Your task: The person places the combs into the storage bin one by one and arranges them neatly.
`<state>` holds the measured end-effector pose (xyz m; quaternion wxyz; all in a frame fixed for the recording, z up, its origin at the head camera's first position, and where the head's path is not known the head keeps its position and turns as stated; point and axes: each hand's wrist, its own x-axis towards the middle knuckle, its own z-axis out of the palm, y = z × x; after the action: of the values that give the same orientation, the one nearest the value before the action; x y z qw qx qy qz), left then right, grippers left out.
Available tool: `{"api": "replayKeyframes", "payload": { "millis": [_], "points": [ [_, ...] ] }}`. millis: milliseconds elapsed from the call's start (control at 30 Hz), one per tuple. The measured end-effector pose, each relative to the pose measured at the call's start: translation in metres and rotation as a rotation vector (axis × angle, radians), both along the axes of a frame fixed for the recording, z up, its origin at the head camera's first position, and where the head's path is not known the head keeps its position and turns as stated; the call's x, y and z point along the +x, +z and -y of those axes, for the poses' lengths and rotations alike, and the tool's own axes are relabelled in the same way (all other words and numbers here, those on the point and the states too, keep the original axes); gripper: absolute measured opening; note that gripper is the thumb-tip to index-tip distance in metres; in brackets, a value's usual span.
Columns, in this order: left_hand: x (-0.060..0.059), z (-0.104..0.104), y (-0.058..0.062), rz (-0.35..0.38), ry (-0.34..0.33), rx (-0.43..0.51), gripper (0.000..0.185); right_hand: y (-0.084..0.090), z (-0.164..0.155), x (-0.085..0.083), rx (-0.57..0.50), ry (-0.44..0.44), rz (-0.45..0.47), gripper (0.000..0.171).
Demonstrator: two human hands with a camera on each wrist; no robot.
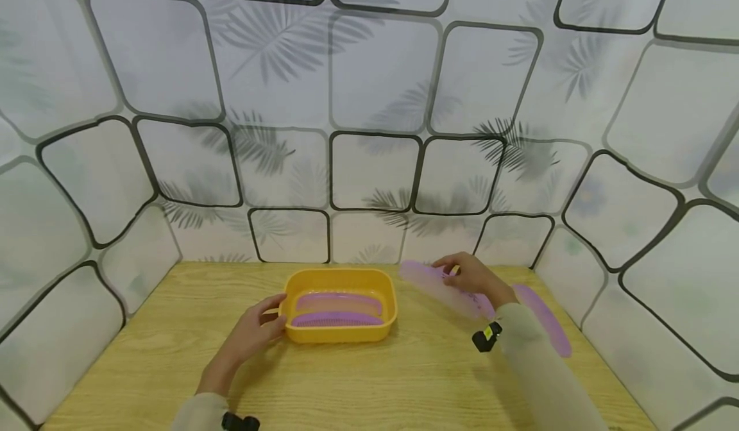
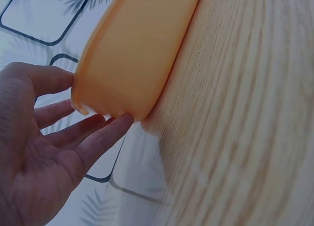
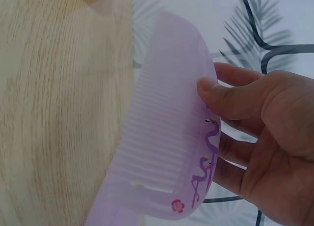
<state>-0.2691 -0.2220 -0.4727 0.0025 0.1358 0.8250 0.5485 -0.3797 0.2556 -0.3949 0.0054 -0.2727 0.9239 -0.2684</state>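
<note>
We steady the yellow basket [image 1: 340, 305] on the desk [image 1: 369, 380] with our relaxed left hand [image 1: 254, 331]; our right hand [image 1: 475, 276] pinches a pale purple comb [image 1: 439, 288] in its grip.

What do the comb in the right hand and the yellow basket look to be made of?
The comb looks like thin translucent lilac plastic: light passes through it, its teeth are moulded, and a purple printed pattern runs along the spine. The basket seems opaque moulded plastic, smooth with a soft sheen and rounded corners. Both are likely plastic, judged by look only.
</note>
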Motion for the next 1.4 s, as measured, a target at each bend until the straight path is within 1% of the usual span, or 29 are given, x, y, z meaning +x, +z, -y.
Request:
{"api": "replayKeyframes", "payload": {
  "millis": [133, 433, 700, 767, 900, 1000, 1133, 1400],
  "points": [
    [-0.002, 0.0, 0.0, -0.008, -0.003, 0.002, 0.06, 0.003, 0.005, -0.002, -0.006, 0.004, -0.006, 0.036],
    [-0.003, 0.001, -0.001, -0.027, -0.009, -0.005, 0.059, 0.004, 0.016, -0.008, 0.007, 0.012, -0.011, 0.037],
    [-0.001, 0.001, -0.001, -0.014, 0.002, -0.008, 0.059, 0.009, 0.031, -0.007, -0.003, 0.031, 0.007, 0.035],
    [0.0, 0.001, -0.001, -0.01, 0.006, -0.008, 0.059, 0.011, 0.037, -0.006, -0.011, 0.036, 0.024, 0.035],
    [0.0, 0.0, -0.001, -0.014, 0.017, -0.001, 0.059, 0.014, 0.048, -0.006, 0.006, 0.031, 0.032, 0.035],
    [0.0, 0.0, -0.001, -0.018, 0.01, 0.0, 0.058, 0.015, 0.054, -0.005, 0.013, 0.022, 0.044, 0.035],
    [0.001, -0.001, 0.0, -0.015, -0.002, 0.01, 0.059, 0.016, 0.06, -0.004, 0.01, 0.03, 0.061, 0.036],
    [0.001, 0.0, 0.0, -0.003, -0.007, 0.011, 0.059, 0.015, 0.07, 0.0, 0.009, 0.075, 0.041, 0.035]
  ]
}}
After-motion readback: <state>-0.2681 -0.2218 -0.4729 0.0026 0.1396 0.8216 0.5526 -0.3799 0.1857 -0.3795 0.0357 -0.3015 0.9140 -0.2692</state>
